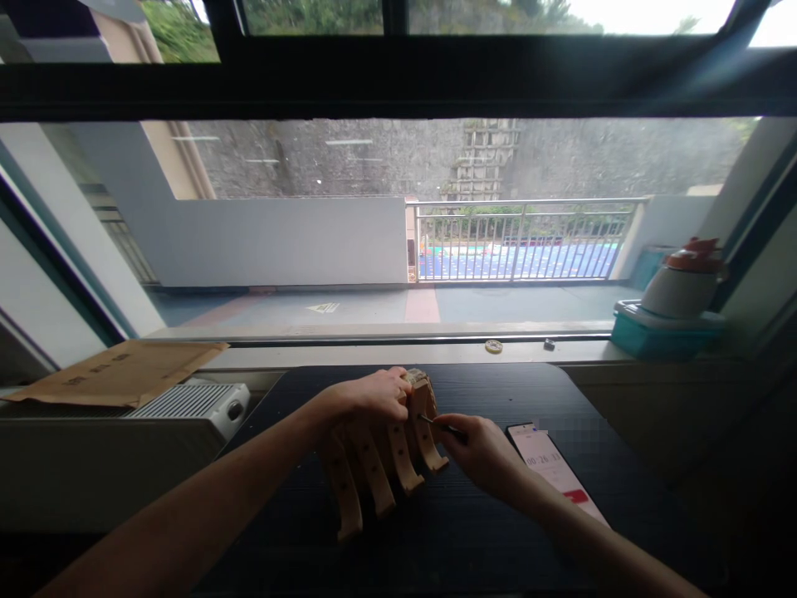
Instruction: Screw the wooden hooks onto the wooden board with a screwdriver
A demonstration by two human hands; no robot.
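Note:
A wooden piece (404,461) with several curved slats, dotted with dark holes, stands on the black table. My left hand (377,394) is closed over its upper edge, the fingers near the rightmost slat. Between the fingers of my right hand (470,440) is a thin dark tool (457,433), perhaps a small screwdriver. Its slim tip meets the rightmost slat at about the height of a hole. Whether the tip sits inside the hole is too small to tell. My left palm hides part of the wooden piece's top.
To the right of my right hand lies a phone (557,469) showing a timer. The sill holds a yellowish ring (493,346), a small grey object (549,344) and a teal box (666,330) with a kettle-like jug (682,282) on top. A brown envelope (118,370) rests on the white heater (199,403) at left.

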